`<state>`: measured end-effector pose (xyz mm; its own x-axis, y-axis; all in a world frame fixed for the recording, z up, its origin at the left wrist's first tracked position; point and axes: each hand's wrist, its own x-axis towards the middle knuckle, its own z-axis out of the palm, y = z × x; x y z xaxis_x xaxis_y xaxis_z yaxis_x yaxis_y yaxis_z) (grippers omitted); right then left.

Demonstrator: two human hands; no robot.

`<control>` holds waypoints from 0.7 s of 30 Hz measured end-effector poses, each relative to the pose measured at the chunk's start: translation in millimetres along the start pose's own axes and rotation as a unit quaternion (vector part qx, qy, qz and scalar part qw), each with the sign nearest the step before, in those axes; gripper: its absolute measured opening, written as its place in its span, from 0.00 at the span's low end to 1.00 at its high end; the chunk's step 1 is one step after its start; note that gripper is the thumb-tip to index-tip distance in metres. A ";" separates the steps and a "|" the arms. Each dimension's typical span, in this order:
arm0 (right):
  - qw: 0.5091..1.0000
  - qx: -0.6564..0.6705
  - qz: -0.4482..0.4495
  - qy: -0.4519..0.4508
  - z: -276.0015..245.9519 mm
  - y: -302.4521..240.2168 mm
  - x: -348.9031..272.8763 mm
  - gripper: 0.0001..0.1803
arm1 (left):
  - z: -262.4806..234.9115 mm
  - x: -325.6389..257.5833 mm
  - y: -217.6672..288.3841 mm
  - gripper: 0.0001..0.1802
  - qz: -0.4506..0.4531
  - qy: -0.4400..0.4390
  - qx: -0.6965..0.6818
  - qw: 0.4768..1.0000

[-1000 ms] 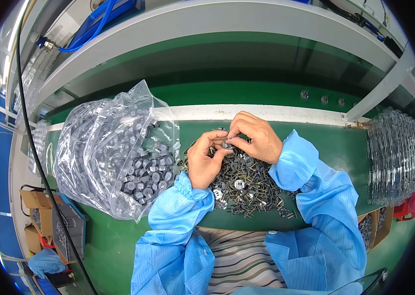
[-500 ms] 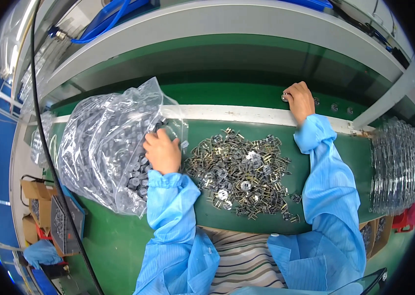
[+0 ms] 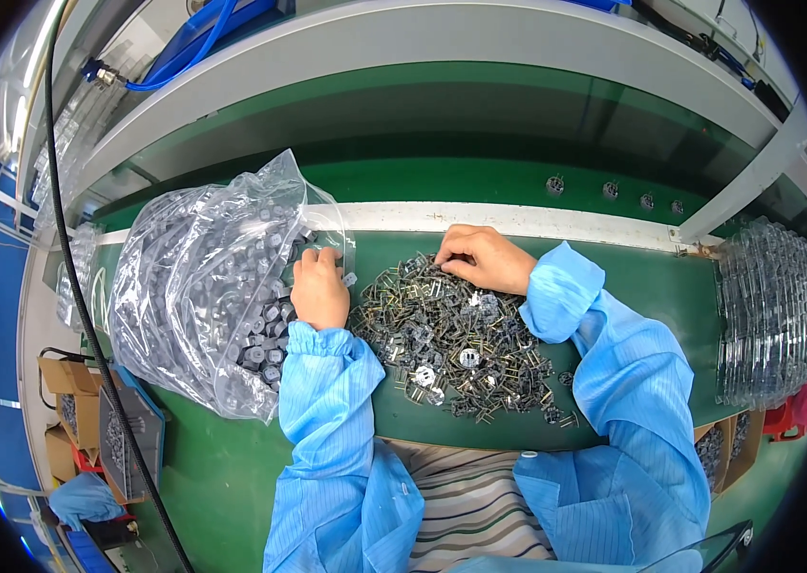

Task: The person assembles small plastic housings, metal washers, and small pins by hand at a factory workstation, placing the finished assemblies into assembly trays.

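Two bare hands worked at centre frame on the green table top [image 3: 232, 477]; the left hand [image 3: 319, 291] lay at the mouth of one clear plastic bag of small grey cylindrical parts [image 3: 203, 286], fingers curled together among the loose parts, though whether it pinched one I could not tell; the right hand [image 3: 485, 258] rested fingertips-down, fingers closed together, on the upper edge of one heap of small brassy pronged metal pieces [image 3: 461, 344], far too many to count; four small grey parts [image 3: 604, 191] sat apart along the upper ledge; one stack of clear plastic trays [image 3: 766, 315] stood at far right.
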<state>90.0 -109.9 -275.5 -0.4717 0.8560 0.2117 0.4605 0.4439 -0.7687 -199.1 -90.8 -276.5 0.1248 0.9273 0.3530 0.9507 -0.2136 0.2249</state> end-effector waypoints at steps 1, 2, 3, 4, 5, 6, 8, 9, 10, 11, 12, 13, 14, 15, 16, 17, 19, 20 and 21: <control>1.000 0.018 0.006 -0.014 -3.2 1.0 -0.3 0.10 | 0.8 1.5 0.1 0.12 0.008 0.006 -0.010 1.000; 0.998 0.042 0.023 -0.027 -8.7 2.9 -1.0 0.09 | 0.9 3.1 0.4 0.12 0.014 0.006 -0.022 1.000; 0.996 0.066 0.039 -0.039 -14.3 5.3 -2.3 0.08 | -0.3 5.9 0.7 0.11 0.026 0.040 -0.046 0.998; 0.993 0.101 0.053 -0.034 -19.3 8.6 -2.0 0.08 | -1.9 9.6 1.6 0.10 0.035 0.068 -0.073 0.994; 0.980 0.166 0.108 -0.023 -25.4 12.9 -2.0 0.08 | -3.6 12.1 4.2 0.09 0.045 0.097 -0.102 0.989; 0.957 0.235 0.171 -0.019 -30.9 17.2 -2.6 0.08 | -5.5 13.7 8.1 0.09 0.033 0.115 -0.183 0.976; 0.970 0.162 0.169 0.056 -33.3 23.8 -2.0 0.10 | -9.9 16.0 17.8 0.08 -0.009 0.127 -0.346 0.930; 0.982 0.089 0.146 0.081 -33.9 26.2 -2.2 0.10 | -13.2 9.5 23.7 0.09 -0.111 0.043 -0.550 0.826; 0.985 0.008 0.136 0.105 -34.4 27.5 -2.9 0.10 | -17.9 8.1 26.2 0.09 -0.147 -0.014 -0.625 0.767; 0.986 -0.059 0.106 0.118 -33.9 27.8 -3.1 0.09 | -22.0 6.6 28.5 0.10 -0.166 -0.071 -0.701 0.690; 0.984 -0.098 0.086 0.119 -34.7 27.0 -4.2 0.09 | -25.1 5.7 30.7 0.10 -0.169 -0.124 -0.775 0.597; 0.979 -0.143 0.091 0.111 -35.4 25.1 -5.3 0.08 | -25.6 5.9 33.9 0.14 -0.191 -0.167 -0.822 0.510; 0.972 -0.188 0.097 0.101 -37.1 22.6 -6.4 0.08 | -25.5 5.7 36.6 0.15 -0.200 -0.188 -0.835 0.477; 0.979 -0.162 0.103 0.076 -39.5 19.8 -7.1 0.08 | -23.7 4.8 40.4 0.16 -0.214 -0.203 -0.847 0.443; 0.984 -0.135 0.108 0.050 -42.5 16.9 -7.1 0.08 | -22.1 3.7 43.7 0.17 -0.231 -0.222 -0.856 0.406; 0.986 -0.116 0.119 0.026 -45.0 14.0 -7.1 0.09 | -20.7 3.7 46.4 0.18 -0.239 -0.233 -0.857 0.393; 0.991 -0.050 0.117 0.034 -46.5 8.5 -6.6 0.08 | -19.7 1.4 52.0 0.18 -0.233 -0.233 -0.844 0.423; 0.996 -0.005 0.081 0.045 -46.1 6.5 -5.8 0.07 | -19.6 -0.6 55.4 0.18 -0.238 -0.233 -0.834 0.439; 0.991 -0.037 0.107 0.064 -44.9 5.2 -4.5 0.07 | -19.2 -2.8 59.5 0.19 -0.201 -0.228 -0.800 0.518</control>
<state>128.4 -99.5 -253.3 -0.2603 0.9573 0.1260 0.5968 0.2621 -0.7583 -148.3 -112.0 -246.6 0.4093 0.8939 -0.1829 -0.4790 0.3812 0.7907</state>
